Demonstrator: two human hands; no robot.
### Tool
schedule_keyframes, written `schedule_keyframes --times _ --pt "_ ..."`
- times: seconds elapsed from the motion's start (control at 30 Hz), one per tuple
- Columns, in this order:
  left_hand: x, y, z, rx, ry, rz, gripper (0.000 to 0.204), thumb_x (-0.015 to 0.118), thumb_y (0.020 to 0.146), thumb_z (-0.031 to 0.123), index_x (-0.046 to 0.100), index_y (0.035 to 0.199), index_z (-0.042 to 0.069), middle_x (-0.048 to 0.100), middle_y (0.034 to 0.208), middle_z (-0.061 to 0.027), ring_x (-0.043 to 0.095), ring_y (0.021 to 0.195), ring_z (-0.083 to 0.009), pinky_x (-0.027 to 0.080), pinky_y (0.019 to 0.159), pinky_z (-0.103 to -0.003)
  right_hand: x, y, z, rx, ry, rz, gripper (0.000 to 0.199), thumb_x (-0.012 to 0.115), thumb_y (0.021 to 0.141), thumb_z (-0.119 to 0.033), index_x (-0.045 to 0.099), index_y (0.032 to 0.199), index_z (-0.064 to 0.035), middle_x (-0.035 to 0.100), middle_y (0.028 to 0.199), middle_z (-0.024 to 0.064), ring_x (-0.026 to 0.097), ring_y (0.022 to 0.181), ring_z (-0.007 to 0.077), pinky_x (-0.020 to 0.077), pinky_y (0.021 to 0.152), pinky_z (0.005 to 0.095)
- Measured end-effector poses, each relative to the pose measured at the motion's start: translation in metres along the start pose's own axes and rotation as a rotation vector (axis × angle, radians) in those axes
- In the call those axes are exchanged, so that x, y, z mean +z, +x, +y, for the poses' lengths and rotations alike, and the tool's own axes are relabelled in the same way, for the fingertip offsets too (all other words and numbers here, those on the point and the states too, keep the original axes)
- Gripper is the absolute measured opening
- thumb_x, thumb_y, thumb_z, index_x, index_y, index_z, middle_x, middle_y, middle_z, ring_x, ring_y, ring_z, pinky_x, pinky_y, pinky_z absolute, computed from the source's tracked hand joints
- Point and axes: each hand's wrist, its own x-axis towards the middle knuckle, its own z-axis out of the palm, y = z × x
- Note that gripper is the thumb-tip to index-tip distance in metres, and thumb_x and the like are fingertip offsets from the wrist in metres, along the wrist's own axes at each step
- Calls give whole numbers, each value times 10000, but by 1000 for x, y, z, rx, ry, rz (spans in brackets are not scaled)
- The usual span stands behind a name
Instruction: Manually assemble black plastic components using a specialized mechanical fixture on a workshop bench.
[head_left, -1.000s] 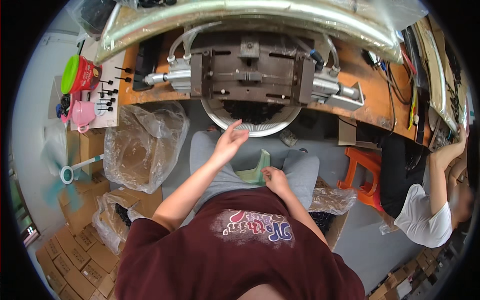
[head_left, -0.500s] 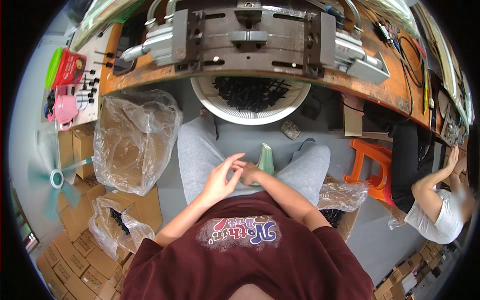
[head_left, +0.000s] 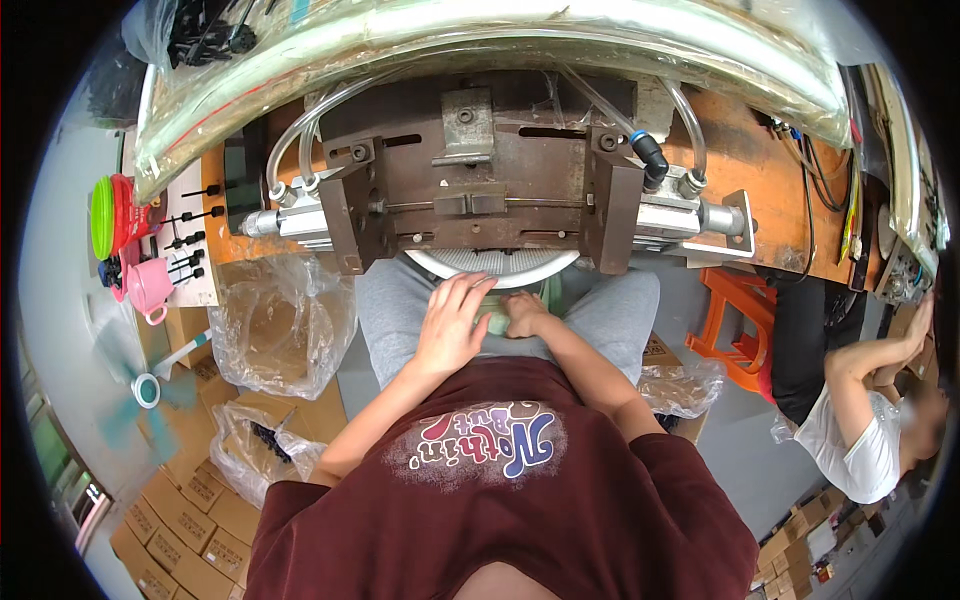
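Observation:
My left hand (head_left: pixel 455 325) is above my lap with its fingers stretched out, the fingertips overlapping the near rim of a white ribbed basket (head_left: pixel 425 266). Whether they touch the rim I cannot tell. Close beside it, my right hand (head_left: pixel 522 314) hangs low over a pale green surface (head_left: pixel 493 322) between my thighs. Its fingers point down and are partly hidden, so I cannot make out anything in them. Ahead on the bench stands a dark metal fixture (head_left: pixel 485 222), with a small metal block (head_left: pixel 470 204) on the rod across its middle.
Air cylinders (head_left: pixel 300 218) with clear hoses flank the fixture on the wooden bench (head_left: pixel 795 205). At left are a pink cup (head_left: pixel 150 288), a fan (head_left: pixel 146 390) and a plastic-lined carton (head_left: pixel 275 325). An orange stool (head_left: pixel 735 320) and a seated co-worker (head_left: pixel 860 430) are at right.
The view has tilted up, so more of the bench and fixture shows and the basket's black pieces are out of sight. My hands have drawn apart, and my left fingers have straightened toward the basket.

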Motion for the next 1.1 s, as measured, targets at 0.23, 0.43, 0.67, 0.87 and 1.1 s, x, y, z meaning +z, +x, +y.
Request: schedule_keyframes --times 0.23,0.43,0.67,0.87,1.1 --pt "43 9 -47 101 197 -135 666 691 706 8 502 1342 64 584 1189 -123 550 1131 -307 369 1076 -457 5 12 -5 97 71 199 717 739 666 -159 537 1352 -115 388 1456 189 401 1333 380 371 1111 460" --pt "59 13 -67 276 273 49 313 565 777 87 663 1069 33 653 999 -85 624 954 -265 496 868 -372 1 -29 -3 -2 193 400 742 805 639 -176 552 1330 -81 507 1343 189 442 1286 357 419 1066 392" --pt "55 2 -77 298 292 99 281 579 776 88 692 1028 38 663 978 -71 630 928 -253 504 842 -369 22 -81 -4 -39 103 739 511 762 773 -270 637 1221 -58 536 1336 181 469 1268 331 404 1057 431" --pt "53 -3 -78 275 262 102 294 578 774 81 697 1041 49 665 1002 -74 627 954 -262 496 872 -371 21 -92 -8 -2 97 690 429 727 805 -251 646 1171 -41 602 1228 154 524 1200 321 426 1010 438" --pt "55 -5 -81 238 212 92 345 568 758 42 696 1079 57 669 1043 -75 618 1003 -271 479 917 -379 24 -98 -16 -47 52 740 292 675 835 -200 652 1085 -49 667 1077 150 603 1074 317 436 954 431"
